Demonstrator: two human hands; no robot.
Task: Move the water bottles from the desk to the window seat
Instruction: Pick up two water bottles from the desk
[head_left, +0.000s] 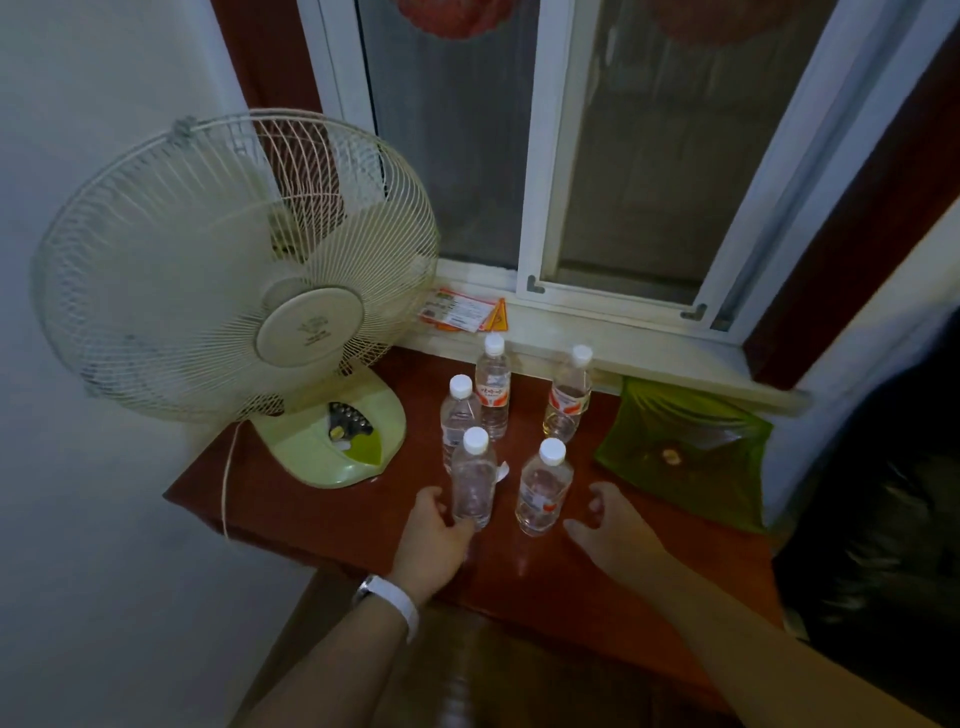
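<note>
My left hand (434, 530) curls round base of near-left clear plastic white-capped water bottle (472, 480), upright on red-brown wooden ledge (571, 571). My right hand (610, 525) spread beside near-right bottle (543, 488), not touching. Probably light, thin-walled, slippery: I grip mid-body.

Your left forearm enters at the bottom edge, left of centre, and angles up toward mid-frame, with a white wristband (395, 597) on the wrist. Your left hand (434, 525) curls round the lower part of a bottle (472, 483), thumb on its left side. Your right forearm enters from the lower right corner. Your right hand (613, 519) is spread, fingers loosely bent, thumb lowest, holding nothing.
</note>
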